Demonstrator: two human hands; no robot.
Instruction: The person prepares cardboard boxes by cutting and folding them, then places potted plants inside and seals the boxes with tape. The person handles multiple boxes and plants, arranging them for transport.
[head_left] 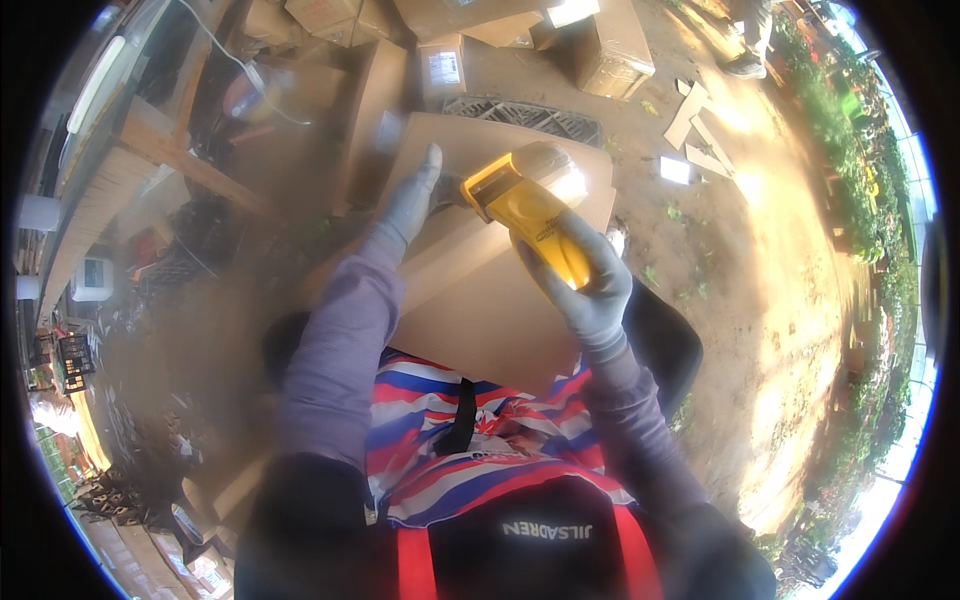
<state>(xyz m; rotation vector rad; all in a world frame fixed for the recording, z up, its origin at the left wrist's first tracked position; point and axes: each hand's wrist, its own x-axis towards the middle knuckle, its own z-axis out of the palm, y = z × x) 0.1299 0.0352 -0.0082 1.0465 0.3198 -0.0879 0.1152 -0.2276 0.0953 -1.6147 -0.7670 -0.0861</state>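
Observation:
A cardboard box point(480, 330) lies in front of me at my lap, its broad brown face turned up. My right hand point(600, 290), in a grey glove, is wrapped round the handle of a yellow tape dispenser point(527, 210). A roll of clear tape point(553, 165) shows at the dispenser's far side. The dispenser is held over the box; I cannot tell whether it touches the cardboard. My left hand point(410, 203), also gloved, is stretched out along the left side of the box, seen nearly edge-on, with nothing visible in it.
Several more cardboard boxes point(612, 50) stand beyond, near a dark plastic crate point(520, 115). Cardboard strips point(685, 115) and a white sheet point(675, 170) lie on the dirt floor. A wooden frame point(165, 145) stands at left, a white jug point(93, 279) below it. Plants point(830, 130) line the right; a person's foot point(742, 66) shows far right.

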